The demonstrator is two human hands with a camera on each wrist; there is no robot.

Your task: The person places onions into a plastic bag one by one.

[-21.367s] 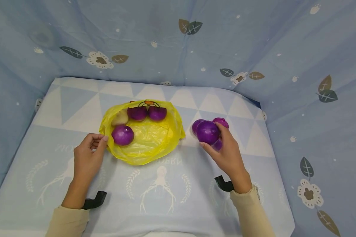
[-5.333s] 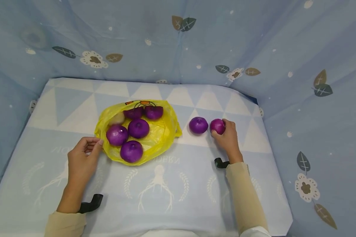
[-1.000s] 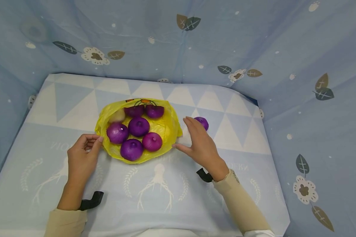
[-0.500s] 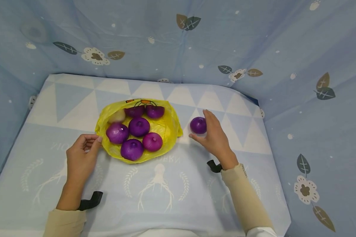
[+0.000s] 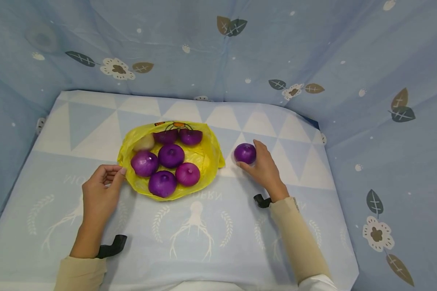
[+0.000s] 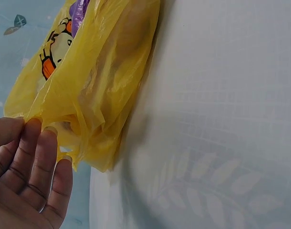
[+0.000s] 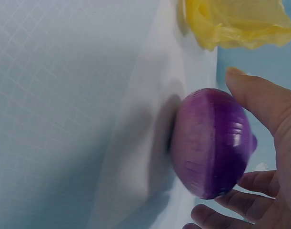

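A purple onion [image 5: 245,153] rests on the table right of the bag. My right hand [image 5: 265,169] has its thumb and fingers around it; in the right wrist view the onion [image 7: 212,143] lies between thumb [image 7: 259,95] and fingers, close to its shadow. My left hand [image 5: 101,190] pinches the left rim of an open yellow plastic bag [image 5: 211,178]. In the left wrist view, thumb and forefinger hold the bag's edge [image 6: 112,81]. Inside the bag sit several purple onions [image 5: 162,184], a pinker onion [image 5: 187,174], two dark purple pieces [image 5: 191,137] and a pale round thing [image 5: 144,142].
A pale blue and white patterned cloth [image 5: 196,258] covers the table. Blue fabric curtains [image 5: 182,68] close in the back and sides. A black mount [image 5: 113,246] sticks out from each wrist.
Several onions from the right group now lie in the bag, the pinker one most recently. My right hand has moved right from the bag and closed around the last onion there. My left hand stays put.
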